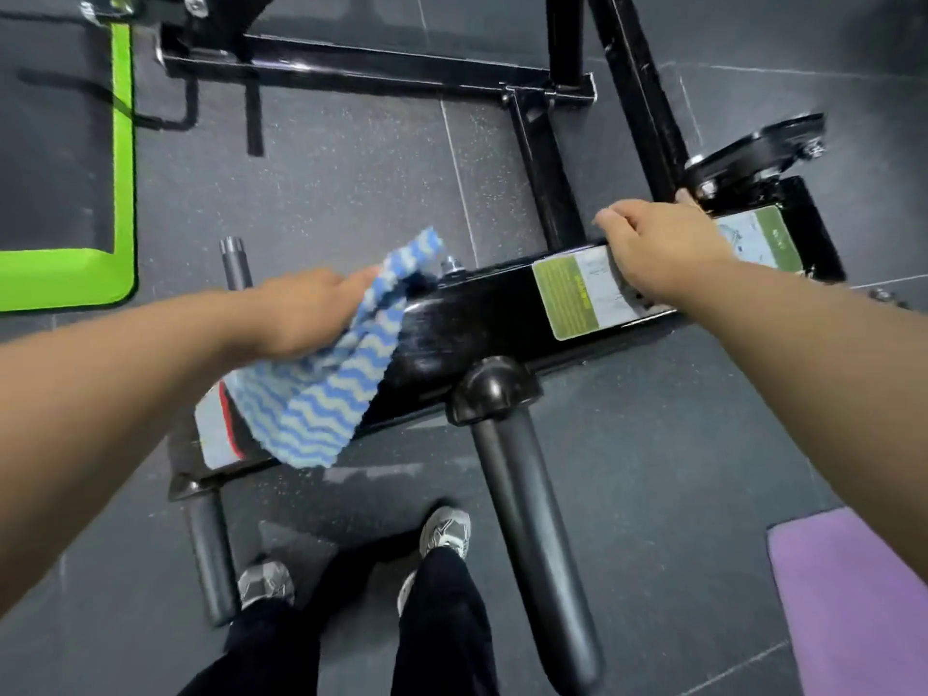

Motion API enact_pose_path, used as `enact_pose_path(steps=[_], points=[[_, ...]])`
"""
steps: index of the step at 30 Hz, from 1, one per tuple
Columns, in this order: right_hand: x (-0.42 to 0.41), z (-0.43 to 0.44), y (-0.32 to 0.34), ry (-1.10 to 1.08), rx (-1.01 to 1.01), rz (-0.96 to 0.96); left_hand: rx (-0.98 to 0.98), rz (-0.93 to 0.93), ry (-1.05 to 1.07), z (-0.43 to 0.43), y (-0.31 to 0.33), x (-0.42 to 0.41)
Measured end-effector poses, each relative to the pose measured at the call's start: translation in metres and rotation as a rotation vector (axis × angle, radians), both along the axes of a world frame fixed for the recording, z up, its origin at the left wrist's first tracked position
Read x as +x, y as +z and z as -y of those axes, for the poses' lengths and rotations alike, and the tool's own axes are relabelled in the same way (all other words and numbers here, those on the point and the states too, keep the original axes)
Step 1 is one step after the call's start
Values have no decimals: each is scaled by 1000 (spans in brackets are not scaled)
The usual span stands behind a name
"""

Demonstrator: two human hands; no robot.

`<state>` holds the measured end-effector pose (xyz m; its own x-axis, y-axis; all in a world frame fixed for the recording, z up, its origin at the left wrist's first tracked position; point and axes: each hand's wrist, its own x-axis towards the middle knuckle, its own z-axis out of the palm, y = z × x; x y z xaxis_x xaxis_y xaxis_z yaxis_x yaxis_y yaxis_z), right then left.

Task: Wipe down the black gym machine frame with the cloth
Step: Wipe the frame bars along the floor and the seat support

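Note:
A black gym machine frame (472, 319) runs across the middle of the view as a broad glossy beam with green and white labels. My left hand (306, 313) grips a blue and grey wavy-striped cloth (326, 389) and presses it onto the beam's left part. The cloth drapes over the beam's near side and hides its left end. My right hand (663, 243) rests on the beam's far edge at the right, fingers curled over it, covering part of a label.
A thick black handle (532, 499) juts from the beam toward me, and a shorter one (211, 560) sits lower left. My feet stand between them. A green-edged mat (120, 193) lies at left, a purple mat (853, 595) at lower right. More black frame bars (381, 67) cross behind.

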<state>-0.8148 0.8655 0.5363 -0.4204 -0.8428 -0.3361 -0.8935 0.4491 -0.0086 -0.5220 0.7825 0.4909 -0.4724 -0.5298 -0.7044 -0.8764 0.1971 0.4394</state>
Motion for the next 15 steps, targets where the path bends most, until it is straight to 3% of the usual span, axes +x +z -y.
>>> enact_pose_path(steps=[3, 6, 10, 12, 15], points=[[-7, 7, -6, 56, -77, -133, -70, 65, 37, -7, 13, -21], [-12, 5, -14, 126, -163, -92, -274, -61, 118, -38, 18, -74], [-20, 6, -19, 196, -261, -55, -616, -311, 133, -71, 9, -80], [-22, 6, -22, 226, -266, -31, -614, -329, 72, -64, 12, -86], [-33, 5, -14, 297, -271, 42, -380, -100, -31, -29, 23, -123]])
